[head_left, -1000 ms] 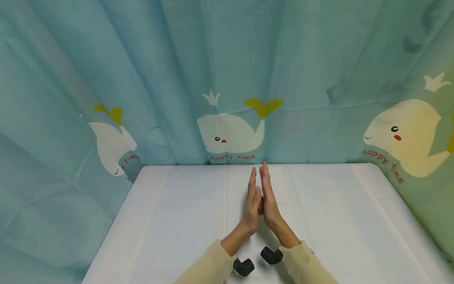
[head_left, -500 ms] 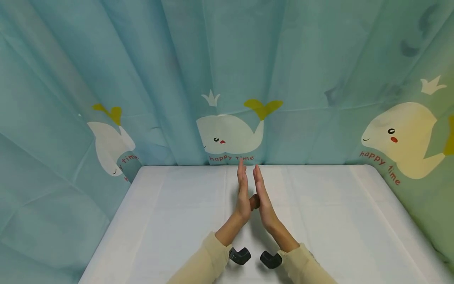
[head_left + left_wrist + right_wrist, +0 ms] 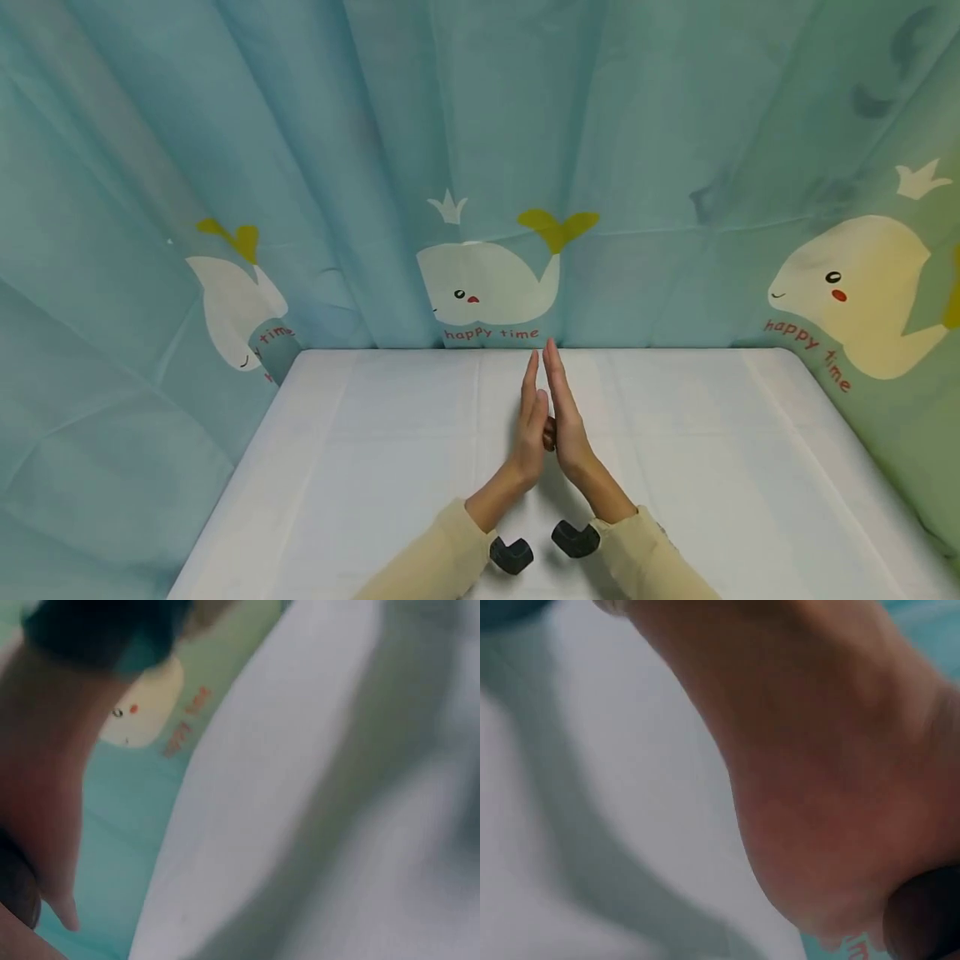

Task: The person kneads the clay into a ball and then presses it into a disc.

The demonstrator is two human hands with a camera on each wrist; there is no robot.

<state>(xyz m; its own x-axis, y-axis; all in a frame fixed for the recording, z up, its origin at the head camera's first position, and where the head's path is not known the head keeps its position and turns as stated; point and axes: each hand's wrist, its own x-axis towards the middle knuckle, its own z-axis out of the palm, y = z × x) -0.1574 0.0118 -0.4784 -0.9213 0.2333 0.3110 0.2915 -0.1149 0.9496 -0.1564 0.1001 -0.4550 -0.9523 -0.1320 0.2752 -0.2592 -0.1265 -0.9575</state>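
Observation:
In the head view, my left hand (image 3: 529, 442) and my right hand (image 3: 570, 429) stand palm to palm over the table. Fingers of both hands are straight and point toward the curtain, the right fingertips reaching slightly farther. Between the palms sits a small brown rounded object (image 3: 550, 434), pressed from both sides and mostly covered; its kind I cannot tell. The left wrist view catches the same dark rounded object (image 3: 16, 889) at the lower left, against a palm. At the lower right of the right wrist view, the dark object (image 3: 922, 919) shows below the heel of a hand.
A white-covered table (image 3: 390, 467) lies under both forearms. Behind it and along the sides hangs a blue-green curtain (image 3: 300, 150) with whale prints. Black curved devices (image 3: 512, 556) stick out at both cuffs of the cream sleeves (image 3: 438, 554).
Half a second ago my left hand slid forward and left, baring more of the brown object. It has since come back toward me and right, while the right hand edged slightly forward.

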